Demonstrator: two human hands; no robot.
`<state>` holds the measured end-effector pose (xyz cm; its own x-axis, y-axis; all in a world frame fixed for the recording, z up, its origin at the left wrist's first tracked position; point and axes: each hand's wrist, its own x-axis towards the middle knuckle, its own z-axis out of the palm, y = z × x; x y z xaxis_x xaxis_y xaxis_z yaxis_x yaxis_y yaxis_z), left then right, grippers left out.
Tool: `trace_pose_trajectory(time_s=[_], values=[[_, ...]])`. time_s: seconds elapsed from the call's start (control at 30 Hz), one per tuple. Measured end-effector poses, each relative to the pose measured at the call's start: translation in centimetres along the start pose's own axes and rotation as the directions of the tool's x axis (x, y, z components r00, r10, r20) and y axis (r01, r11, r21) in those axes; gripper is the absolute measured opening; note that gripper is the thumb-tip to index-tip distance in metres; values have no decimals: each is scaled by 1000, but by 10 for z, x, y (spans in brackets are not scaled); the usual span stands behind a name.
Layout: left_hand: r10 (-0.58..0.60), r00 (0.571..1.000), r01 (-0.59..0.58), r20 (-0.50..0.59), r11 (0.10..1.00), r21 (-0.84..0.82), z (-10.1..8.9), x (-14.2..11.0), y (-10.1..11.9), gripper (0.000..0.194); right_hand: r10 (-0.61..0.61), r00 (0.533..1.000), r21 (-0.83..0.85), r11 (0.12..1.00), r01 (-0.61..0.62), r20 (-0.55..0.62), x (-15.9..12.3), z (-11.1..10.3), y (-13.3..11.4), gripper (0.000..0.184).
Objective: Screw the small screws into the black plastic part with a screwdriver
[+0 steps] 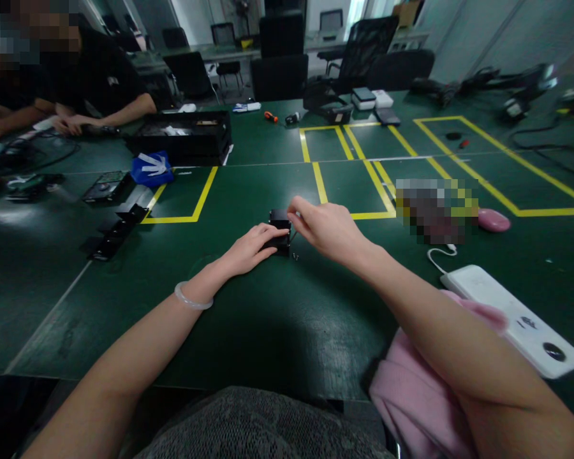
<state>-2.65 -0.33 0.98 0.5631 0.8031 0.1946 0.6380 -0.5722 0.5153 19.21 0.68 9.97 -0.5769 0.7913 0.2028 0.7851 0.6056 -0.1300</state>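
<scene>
On the green table in front of me sits a small black block-like part (279, 215), partly covered by fingers. My left hand (253, 247), with a pale bracelet at its wrist, grips this part from the left, its fingers lying across it. At the part's right edge, my right hand (318, 223) is closed in a pinch. A thin dark sliver shows below these fingertips, too small to name. Tiny metal pieces (295, 256), like screws, lie on the table just beside the part.
A dark bracket-like strip (119, 233), a blue pouch (152, 168) and a black open box (182, 135) are to the left. A white power bank (511, 319), pink cloth (421, 395) and pink oval object (494, 220) lie right. Another person's hands (71, 124) rest at the far left.
</scene>
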Motion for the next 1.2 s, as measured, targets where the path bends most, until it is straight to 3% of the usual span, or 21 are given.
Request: trace_pose_trajectory(time_s=[0.43, 1.2], values=[[24, 999, -23, -40, 999, 29, 2, -1, 1, 42, -5, 1000, 27, 1000, 6, -28, 1, 1, 3, 36], [-45, 992, 51, -119, 998, 42, 4, -4, 2, 45, -20, 999, 22, 1000, 21, -34, 0, 3, 0, 39]])
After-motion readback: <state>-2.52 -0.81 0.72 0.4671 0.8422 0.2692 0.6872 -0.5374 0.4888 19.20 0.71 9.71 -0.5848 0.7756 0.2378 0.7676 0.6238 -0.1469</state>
